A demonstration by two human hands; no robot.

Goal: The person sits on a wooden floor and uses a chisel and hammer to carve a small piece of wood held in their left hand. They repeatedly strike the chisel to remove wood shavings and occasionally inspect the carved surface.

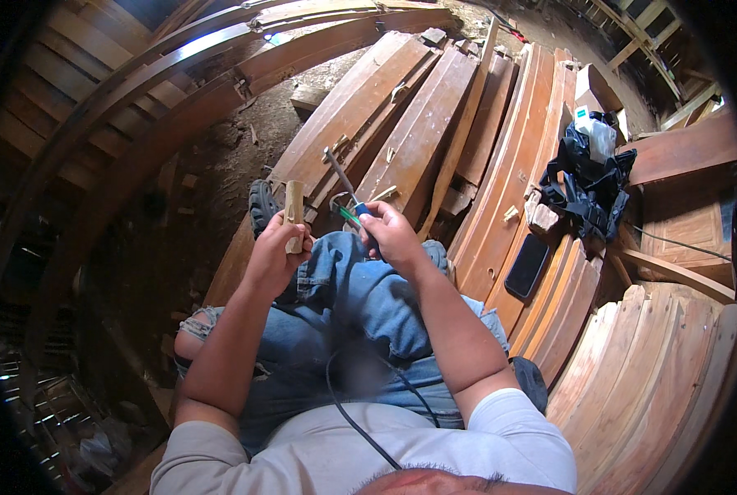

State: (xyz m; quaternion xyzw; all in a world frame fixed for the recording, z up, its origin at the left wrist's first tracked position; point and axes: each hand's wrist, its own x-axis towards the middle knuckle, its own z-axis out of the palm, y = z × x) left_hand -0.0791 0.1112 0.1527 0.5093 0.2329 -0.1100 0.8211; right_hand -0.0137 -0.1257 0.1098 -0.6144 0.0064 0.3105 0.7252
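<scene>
Wood piece (pixel 294 200) is pointing away from the lap (pixel 377 289), the left hand (pixel 279 247) pinching its near end, probably for steadiness; the right hand (pixel 391 235) is gripping a tool (pixel 343 177) by its blue handle (pixel 361 209), likely for control.

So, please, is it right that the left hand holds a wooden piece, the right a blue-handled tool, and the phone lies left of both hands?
Not quite: the head view shows the phone right of both hands; the wooden piece in the left hand and tool in the right hand are correct.
</scene>
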